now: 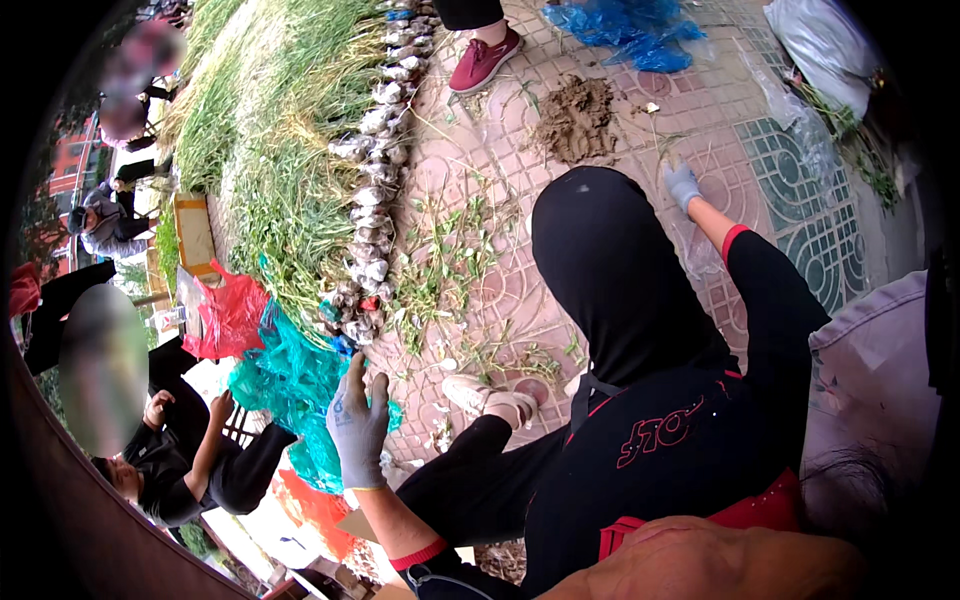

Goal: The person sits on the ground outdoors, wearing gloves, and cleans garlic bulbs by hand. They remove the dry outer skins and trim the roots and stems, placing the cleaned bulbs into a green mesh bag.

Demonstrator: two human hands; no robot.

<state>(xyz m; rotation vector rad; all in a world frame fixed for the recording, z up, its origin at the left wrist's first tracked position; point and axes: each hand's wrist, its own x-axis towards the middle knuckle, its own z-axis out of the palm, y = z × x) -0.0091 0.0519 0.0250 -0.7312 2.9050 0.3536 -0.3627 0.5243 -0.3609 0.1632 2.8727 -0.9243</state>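
My left hand (358, 425), in a grey work glove, is held up with the fingers stretched and the thumb apart. Nothing shows in it. Just beyond its fingertips is the near end of a long row of garlic bulbs (369, 215), dirty white, with long green stalks (285, 130) spread out to the left. My right hand (682, 187), in the same kind of glove, reaches out over the paving at the right. Its fingertips are pressed together at the lower end of a thin pale stalk (657, 132) with a small whitish tip.
A mud heap (577, 118) lies ahead, beside a person's red shoe (486, 62). Teal (290, 375), red (228, 312) and blue (640, 32) plastic bags lie about. Loose greens (455, 260) litter the paving near my shoe (470, 393). People (200, 460) sit at the left.
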